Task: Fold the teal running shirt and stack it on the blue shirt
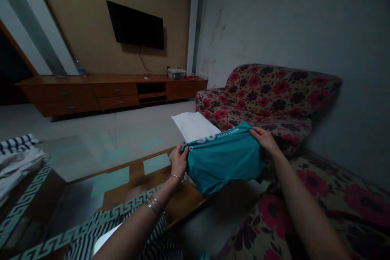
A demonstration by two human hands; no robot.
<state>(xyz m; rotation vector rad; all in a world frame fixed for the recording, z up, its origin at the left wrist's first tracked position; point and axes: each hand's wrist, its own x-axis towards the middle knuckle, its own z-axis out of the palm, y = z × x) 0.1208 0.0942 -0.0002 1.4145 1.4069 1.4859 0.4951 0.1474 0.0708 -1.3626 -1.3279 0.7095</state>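
Observation:
A teal T-shirt point(225, 162) with white lettering that includes "MARATHON" is stretched between my two hands, folded over and hanging down. My left hand point(179, 162) pinches its left upper corner, thumb on top; bracelets circle that wrist. At the right upper corner my right hand point(264, 139) grips the cloth between thumb and fingers. Just behind the shirt lies a white, flat folded item point(195, 125), partly covered by the teal cloth; I cannot tell its kind.
Below is a glass-topped coffee table point(118, 180) with a Greek-key border. Folded striped and white clothes point(21, 158) lie at the left. A flowered sofa point(274, 89) stands to the right. A wooden TV cabinet point(118, 91) and wall television point(137, 26) are at the back.

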